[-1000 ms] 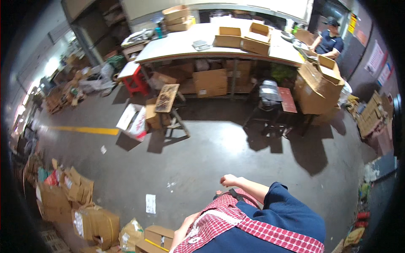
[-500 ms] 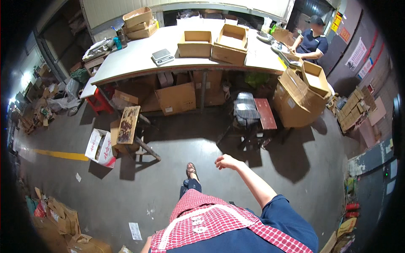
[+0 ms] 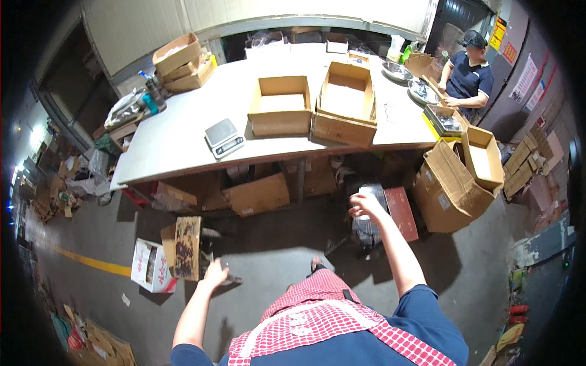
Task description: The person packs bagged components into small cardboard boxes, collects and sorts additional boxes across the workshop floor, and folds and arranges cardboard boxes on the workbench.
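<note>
My right hand (image 3: 364, 205) hangs in front of the stool with the dark padded seat (image 3: 367, 229), its fingers loosely bent and holding nothing. Whether it touches the seat I cannot tell. My left hand (image 3: 215, 274) hangs low beside the worn wooden stool (image 3: 188, 249), fingers apart and nothing in them. Ahead is a long white worktable (image 3: 177, 122). On it stand a small scale (image 3: 224, 138) and two open cardboard boxes, the left box (image 3: 281, 122) and the right box (image 3: 345, 130). My red checked apron (image 3: 311, 320) shows below.
A co-worker (image 3: 470, 76) sits at the table's right end near metal bowls (image 3: 397, 72) and a tray of small parts (image 3: 445, 121). A large carton (image 3: 448, 195) stands at the right. A white box (image 3: 151, 266) is on the floor, left. A red-brown stool (image 3: 400, 213) adjoins the padded one.
I have come closer to the table, which now looks larger. My left hand has come into view beside the wooden stool. My right hand is now in front of the padded stool.
</note>
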Demonstrator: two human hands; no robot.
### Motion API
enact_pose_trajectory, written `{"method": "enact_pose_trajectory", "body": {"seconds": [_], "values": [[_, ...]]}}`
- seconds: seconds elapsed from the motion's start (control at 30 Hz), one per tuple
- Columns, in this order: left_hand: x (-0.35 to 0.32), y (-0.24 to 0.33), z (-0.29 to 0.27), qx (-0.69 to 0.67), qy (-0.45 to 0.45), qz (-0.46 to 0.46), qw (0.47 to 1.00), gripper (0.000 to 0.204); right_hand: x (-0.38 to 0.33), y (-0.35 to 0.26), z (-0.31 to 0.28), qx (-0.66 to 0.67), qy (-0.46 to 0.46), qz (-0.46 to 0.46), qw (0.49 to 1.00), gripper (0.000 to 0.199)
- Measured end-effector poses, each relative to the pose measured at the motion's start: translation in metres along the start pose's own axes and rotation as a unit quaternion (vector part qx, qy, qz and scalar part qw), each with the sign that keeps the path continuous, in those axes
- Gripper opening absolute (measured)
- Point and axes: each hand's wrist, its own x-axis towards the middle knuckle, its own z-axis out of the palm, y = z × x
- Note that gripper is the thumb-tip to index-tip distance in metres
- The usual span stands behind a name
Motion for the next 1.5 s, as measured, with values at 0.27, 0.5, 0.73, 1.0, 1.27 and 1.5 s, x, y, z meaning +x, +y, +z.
{"method": "enact_pose_trajectory", "body": {"seconds": [0.27, 0.5, 0.73, 1.0, 1.27, 1.5], "values": [[0.191, 0.275, -0.129, -0.181, 0.145, 0.106, 0.967, 0.074, 0.132, -0.153, -0.122, 0.031, 0.222, -0.082, 0.971, 0.076], [0.315, 0.431, -0.189, -0.499, -0.058, 0.023, 0.864, 0.091, 0.210, -0.170, -0.133, 0.090, 0.072, 0.012, 0.993, 0.047], [0.360, 0.494, -0.219, -0.643, -0.209, -0.061, 0.735, 0.093, 0.187, -0.132, -0.136, 0.262, 0.089, -0.039, 0.960, 0.055], [0.341, 0.487, -0.181, -0.728, -0.064, 0.037, 0.681, 0.048, 0.149, -0.135, -0.105, 0.277, 0.116, -0.065, 0.952, 0.058], [0.244, 0.438, -0.211, -0.655, 0.004, 0.161, 0.738, 0.037, 0.122, -0.119, -0.084, 0.239, 0.134, -0.114, 0.955, 0.059], [0.133, 0.404, -0.223, -0.610, -0.036, 0.235, 0.756, 0.040, 0.073, -0.099, 0.009, 0.241, 0.141, -0.094, 0.956, 0.064]]}}
